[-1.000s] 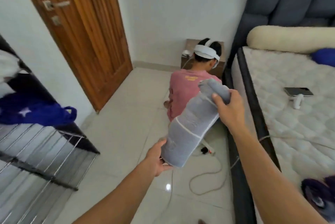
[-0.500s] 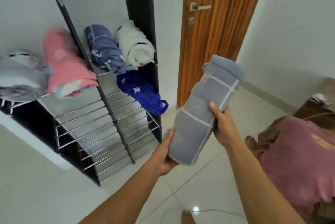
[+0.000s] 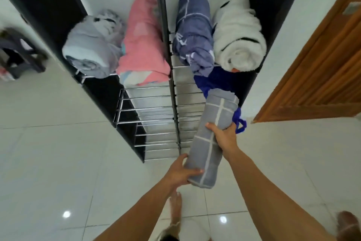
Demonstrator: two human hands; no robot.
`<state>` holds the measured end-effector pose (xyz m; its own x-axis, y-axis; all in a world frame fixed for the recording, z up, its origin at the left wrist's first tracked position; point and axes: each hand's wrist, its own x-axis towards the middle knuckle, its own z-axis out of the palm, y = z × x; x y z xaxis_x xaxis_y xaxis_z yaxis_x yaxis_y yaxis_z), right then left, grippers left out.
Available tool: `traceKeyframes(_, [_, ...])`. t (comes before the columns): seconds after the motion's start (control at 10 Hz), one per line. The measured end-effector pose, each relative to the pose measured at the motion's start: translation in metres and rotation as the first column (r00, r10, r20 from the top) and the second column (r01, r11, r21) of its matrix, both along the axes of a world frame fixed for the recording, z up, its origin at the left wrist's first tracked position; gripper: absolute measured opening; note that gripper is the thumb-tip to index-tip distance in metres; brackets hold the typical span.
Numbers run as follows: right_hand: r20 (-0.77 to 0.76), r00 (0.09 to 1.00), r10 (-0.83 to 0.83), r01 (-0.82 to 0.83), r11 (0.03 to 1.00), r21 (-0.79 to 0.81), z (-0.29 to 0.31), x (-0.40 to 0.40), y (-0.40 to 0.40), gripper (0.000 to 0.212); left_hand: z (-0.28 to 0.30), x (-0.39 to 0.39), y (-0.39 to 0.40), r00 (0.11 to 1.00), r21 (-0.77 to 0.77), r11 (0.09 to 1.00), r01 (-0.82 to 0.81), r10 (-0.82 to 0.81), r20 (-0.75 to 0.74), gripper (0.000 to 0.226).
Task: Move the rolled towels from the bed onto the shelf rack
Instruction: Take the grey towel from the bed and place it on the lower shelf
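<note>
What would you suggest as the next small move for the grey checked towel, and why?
Probably ease the grey checked towel forward onto the bare wire shelf left of the royal-blue towel. The left hand and right hand hold it just short of the rack, and the upper tier looks full.

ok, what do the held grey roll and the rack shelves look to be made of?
Grey rolled towel: soft woven or terry cloth, matte, with pale grid stripes; it dents under both hands.
Rack shelves: thin parallel metal rods, bright and reflective, probably chrome or steel.
Side panels: black and matte, fabric or board; can't tell.
</note>
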<state>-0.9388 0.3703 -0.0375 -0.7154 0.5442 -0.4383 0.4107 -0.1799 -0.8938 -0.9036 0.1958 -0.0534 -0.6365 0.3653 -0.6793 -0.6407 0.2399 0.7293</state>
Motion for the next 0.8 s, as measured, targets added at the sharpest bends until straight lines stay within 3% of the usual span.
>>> traceKeyframes(0.2, [0.170, 0.970, 0.176, -0.198, 0.972, 0.127, -0.011, -0.092, -0.021, 0.090, -0.022, -0.071, -0.004, 0.996, -0.089, 0.995, -0.034, 0.026, -0.080, 0.112])
traceKeyframes(0.3, [0.241, 0.955, 0.176, -0.226, 0.954, 0.198, -0.016, -0.138, -0.014, 0.096, -0.030, -0.110, 0.004, 0.997, -0.087, 0.996, -0.014, 0.008, -0.076, 0.115])
traceKeyframes(0.4, [0.194, 0.963, 0.187, -0.234, 0.937, 0.259, -0.018, -0.182, -0.002, 0.085, -0.035, -0.145, 0.019, 0.992, -0.102, 0.995, -0.003, -0.010, -0.125, 0.099])
traceKeyframes(0.5, [0.162, 0.956, 0.244, -0.284, 0.907, 0.312, -0.029, -0.210, 0.015, 0.023, -0.040, -0.173, 0.035, 0.984, -0.069, 0.997, -0.025, 0.012, -0.177, 0.082])
traceKeyframes(0.6, [0.315, 0.870, 0.380, -0.486, 0.768, 0.417, -0.042, -0.223, 0.029, 0.011, -0.048, -0.195, 0.046, 0.976, -0.062, 0.996, -0.072, 0.057, -0.209, 0.078])
traceKeyframes(0.7, [0.447, 0.739, 0.504, -0.667, 0.640, 0.381, -0.009, -0.219, 0.012, 0.036, -0.050, -0.209, 0.049, 0.976, -0.110, 0.992, -0.067, 0.042, -0.213, 0.083])
traceKeyframes(0.8, [0.520, 0.681, 0.515, -0.720, 0.600, 0.349, -0.027, -0.218, 0.011, 0.017, -0.054, -0.215, 0.045, 0.952, -0.260, 0.963, 0.063, -0.137, -0.274, 0.079])
